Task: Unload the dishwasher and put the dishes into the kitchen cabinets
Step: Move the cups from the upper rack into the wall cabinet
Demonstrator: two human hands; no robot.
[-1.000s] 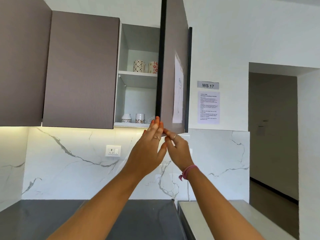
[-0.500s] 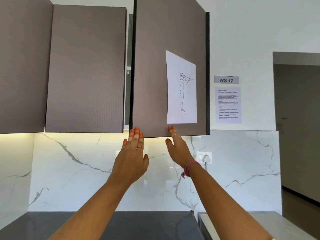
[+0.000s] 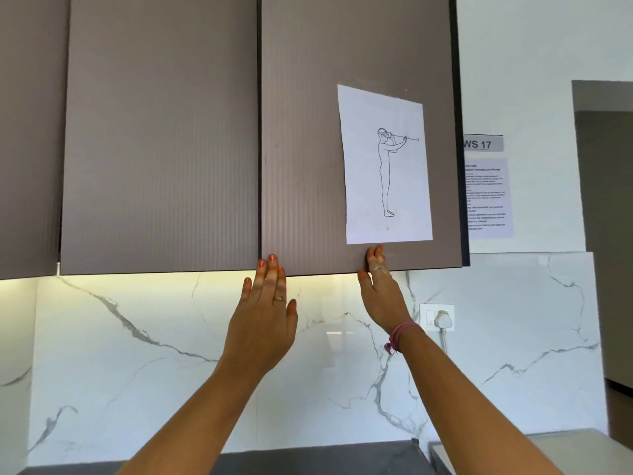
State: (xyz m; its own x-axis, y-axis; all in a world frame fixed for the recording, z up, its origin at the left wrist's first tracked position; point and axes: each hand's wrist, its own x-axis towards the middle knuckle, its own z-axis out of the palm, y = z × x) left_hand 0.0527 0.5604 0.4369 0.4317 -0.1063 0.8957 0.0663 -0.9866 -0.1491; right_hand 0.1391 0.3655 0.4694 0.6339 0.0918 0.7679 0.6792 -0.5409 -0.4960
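Fingertips of the left hand [image 3: 262,323] and right hand [image 3: 382,293], flat and unclenched, press the cabinet door [image 3: 308,149] bottom edge at frame centre. Closing step, seemingly; next, probably just letting go.

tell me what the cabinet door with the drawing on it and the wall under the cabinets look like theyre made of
Cabinet door: looks like matte taupe laminate or board with fine vertical ribbing; the core cannot be told. Wall under the cabinets: glossy white marble or a marble-look slab, judging by grey veins and the sheen of the under-cabinet light.
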